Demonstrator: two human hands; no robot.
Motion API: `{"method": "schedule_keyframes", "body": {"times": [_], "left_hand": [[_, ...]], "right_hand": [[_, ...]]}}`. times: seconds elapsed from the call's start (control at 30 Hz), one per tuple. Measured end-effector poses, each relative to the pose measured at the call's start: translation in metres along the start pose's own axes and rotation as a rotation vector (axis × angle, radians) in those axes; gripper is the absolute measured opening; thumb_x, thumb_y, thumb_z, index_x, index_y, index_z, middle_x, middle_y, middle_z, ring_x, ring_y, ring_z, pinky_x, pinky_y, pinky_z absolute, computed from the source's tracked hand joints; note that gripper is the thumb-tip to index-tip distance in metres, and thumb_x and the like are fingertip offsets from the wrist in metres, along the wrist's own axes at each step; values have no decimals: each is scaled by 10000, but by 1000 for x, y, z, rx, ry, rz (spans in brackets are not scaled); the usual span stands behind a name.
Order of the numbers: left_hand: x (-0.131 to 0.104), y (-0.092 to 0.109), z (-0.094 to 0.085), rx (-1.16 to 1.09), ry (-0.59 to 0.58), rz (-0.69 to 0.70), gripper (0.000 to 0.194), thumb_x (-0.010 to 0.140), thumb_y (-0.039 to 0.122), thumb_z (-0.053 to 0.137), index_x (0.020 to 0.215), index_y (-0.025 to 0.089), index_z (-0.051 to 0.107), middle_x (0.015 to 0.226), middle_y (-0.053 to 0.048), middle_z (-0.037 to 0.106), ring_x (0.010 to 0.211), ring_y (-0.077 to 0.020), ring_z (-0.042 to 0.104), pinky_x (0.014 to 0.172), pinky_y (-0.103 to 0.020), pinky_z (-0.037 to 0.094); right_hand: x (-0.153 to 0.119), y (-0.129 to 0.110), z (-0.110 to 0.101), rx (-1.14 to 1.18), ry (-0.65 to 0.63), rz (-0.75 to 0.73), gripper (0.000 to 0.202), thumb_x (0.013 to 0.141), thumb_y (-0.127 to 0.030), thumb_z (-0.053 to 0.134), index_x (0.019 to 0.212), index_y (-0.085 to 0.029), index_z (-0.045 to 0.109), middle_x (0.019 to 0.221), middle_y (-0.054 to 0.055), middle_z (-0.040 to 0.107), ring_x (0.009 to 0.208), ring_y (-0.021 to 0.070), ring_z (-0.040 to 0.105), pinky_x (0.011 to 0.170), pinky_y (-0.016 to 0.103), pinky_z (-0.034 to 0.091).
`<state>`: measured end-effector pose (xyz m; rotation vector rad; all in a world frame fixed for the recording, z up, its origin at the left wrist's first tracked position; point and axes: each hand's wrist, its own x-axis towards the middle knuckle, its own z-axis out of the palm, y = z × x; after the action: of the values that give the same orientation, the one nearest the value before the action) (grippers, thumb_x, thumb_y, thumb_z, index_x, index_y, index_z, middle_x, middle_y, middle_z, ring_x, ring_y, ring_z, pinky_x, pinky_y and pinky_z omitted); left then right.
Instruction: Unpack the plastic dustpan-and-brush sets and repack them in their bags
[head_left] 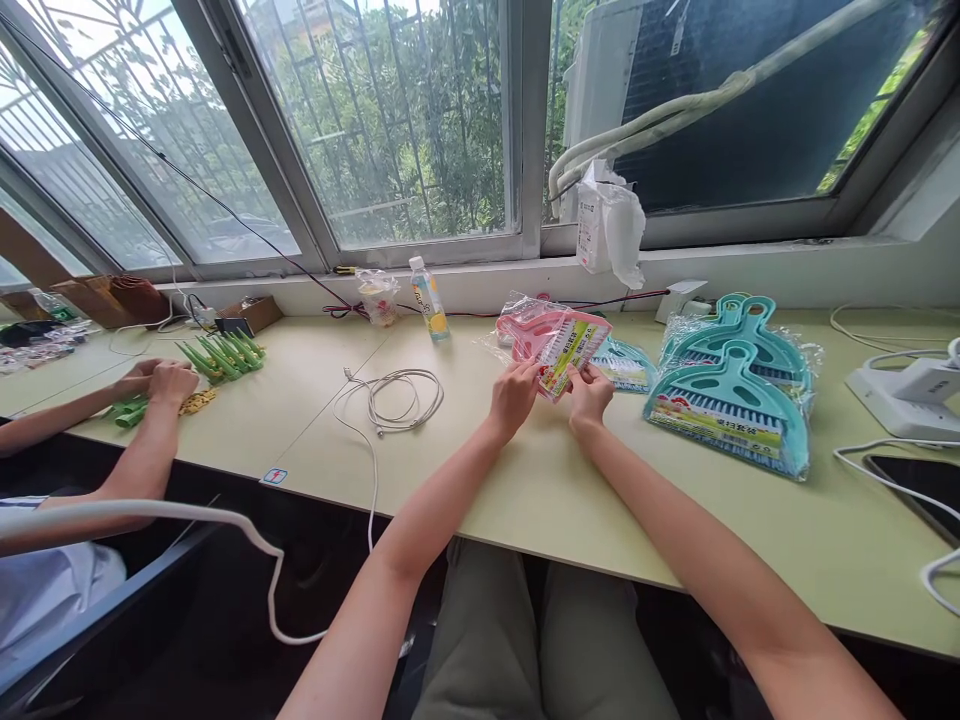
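Observation:
Both my hands grip a pink dustpan and brush set [551, 340] in a clear plastic bag with a printed label. My left hand [516, 397] is closed on its lower left edge. On its lower right edge, my right hand [589, 396] pinches the label end. The set is tilted above the table, and part of a teal dustpan set [625, 364] shows behind it. To the right lie more bagged teal dustpan and brush sets, the front one [731, 412] overlapping those behind it [750, 330].
A drink bottle [430, 300] and a plastic cup [378, 298] stand by the window. A coiled white cable [405, 400] lies left of my hands. At right are a power strip [904, 398] and a phone [919, 490]. A co-worker's hands [161, 380] handle green pieces at left.

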<state>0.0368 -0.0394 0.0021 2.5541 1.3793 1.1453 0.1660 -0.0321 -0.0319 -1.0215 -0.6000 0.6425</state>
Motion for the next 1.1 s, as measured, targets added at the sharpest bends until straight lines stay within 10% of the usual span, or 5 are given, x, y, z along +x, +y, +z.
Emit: {"method": "schedule_keyframes", "body": {"times": [0.57,0.7,0.83,0.97,1.1], "left_hand": [[1,-1,-3,37,210,64,223,908,183,577,1046,248,739,1113,-36,745,1054,-219,632,925,-379,532],[-2,3,-1,-15,185,125,241,914,225,576,1108,274,709,1188,-43,715,1164,-226,605,1120,-427,393],[2,6,-9,-196,567,-171,589,890,378,631,1429,231,442,1547,-129,396,1471,-265,304,1231,-478,167],[17,-10,-24,-668,883,-610,898,803,447,732,1512,234,223,1628,-157,171,1526,-270,146,1200,-439,259],[26,-28,-27,-1329,421,-601,642,829,424,702,1388,245,440,1382,-106,556,1339,-231,504,1078,-368,428]], "right_hand": [[-1,-12,2,96,-126,53,385,619,-391,783,904,-143,712,980,103,755,811,221,697,668,331,587],[0,-15,3,156,-141,82,379,612,-362,803,911,-149,709,976,94,755,841,220,698,685,331,596],[3,-20,2,213,-145,106,361,612,-329,814,909,-157,702,997,88,753,875,219,696,706,342,604],[3,-22,2,244,-161,136,340,621,-317,821,904,-171,701,995,74,751,895,215,696,728,344,605],[0,-22,3,252,-166,166,349,610,-312,834,902,-167,707,998,76,753,886,210,696,722,337,607]]}}
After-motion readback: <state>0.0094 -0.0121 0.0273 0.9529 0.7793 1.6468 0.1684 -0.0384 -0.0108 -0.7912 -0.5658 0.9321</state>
